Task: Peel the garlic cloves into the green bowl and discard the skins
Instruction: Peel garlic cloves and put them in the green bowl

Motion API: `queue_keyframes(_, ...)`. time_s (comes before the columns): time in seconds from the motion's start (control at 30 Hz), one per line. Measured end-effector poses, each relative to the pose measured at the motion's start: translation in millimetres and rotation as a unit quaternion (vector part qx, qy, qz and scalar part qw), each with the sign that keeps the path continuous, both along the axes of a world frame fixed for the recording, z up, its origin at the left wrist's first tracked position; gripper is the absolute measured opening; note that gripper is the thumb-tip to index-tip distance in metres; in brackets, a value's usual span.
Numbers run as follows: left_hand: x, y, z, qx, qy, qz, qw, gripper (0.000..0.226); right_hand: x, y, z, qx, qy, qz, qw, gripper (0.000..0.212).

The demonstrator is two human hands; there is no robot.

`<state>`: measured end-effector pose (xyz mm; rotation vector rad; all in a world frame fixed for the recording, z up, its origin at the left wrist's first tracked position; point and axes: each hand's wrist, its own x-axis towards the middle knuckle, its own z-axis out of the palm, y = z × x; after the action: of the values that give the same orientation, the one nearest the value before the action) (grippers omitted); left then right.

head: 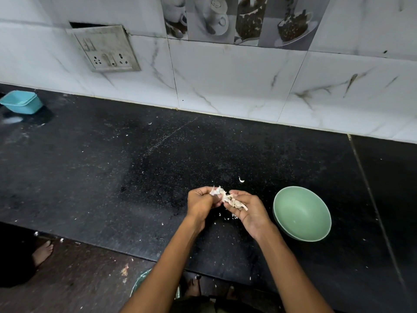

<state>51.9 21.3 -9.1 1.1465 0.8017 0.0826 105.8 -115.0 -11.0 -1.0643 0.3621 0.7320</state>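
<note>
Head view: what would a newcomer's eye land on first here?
Two bare hands, left hand and right hand, pulling at a papery white garlic clump above the speckled black stone counter. Just right of them sits a round pale green bowl, seemingly empty.

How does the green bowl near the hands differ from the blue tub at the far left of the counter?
The green bowl is round; the blue tub is squarish with a stepped rim. The green bowl sits just right of the person's right hand; the blue tub sits far off, by the wall. The green bowl looks empty; the blue tub's inside is hidden. Both stand upright on the black counter.
</note>
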Motion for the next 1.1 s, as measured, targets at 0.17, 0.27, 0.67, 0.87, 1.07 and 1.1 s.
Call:
queue_keyframes(0.17, -1, -2, 1, 0.026, -0.019, -0.021, 0.999, 0.01, -6, 2, 1, -0.067, -0.066, 0.033, 0.995, 0.014)
queue_keyframes(0.27, -2, 0, 0, 0.012, -0.018, -0.016, 1.0, 0.011, -5, 2, 0, -0.083, -0.061, 0.019, 0.994, 0.016)
queue_keyframes(0.67, -2, 16, -14, 0.033, 0.009, 0.1, 0.994, 0.014, -4, -11, 3, -0.083, -0.064, -0.033, 0.994, 0.011)
queue_keyframes(0.87, 1, 22, -21, 0.11, 0.041, 0.08, 0.99, 0.028, 3, -14, -2, -0.117, -0.065, -0.039, 0.99, 0.008)
queue_keyframes(1.07, -1, 23, -29, 0.13, 0.027, 0.01, 0.991, 0.037, 5, -17, -19, -0.32, -0.193, 0.023, 0.927, 0.013)
queue_keyframes(1.1, -2, 24, -32, 0.133, 0.026, -0.002, 0.991, 0.04, 4, -17, -22, -0.363, -0.227, 0.04, 0.903, 0.014)
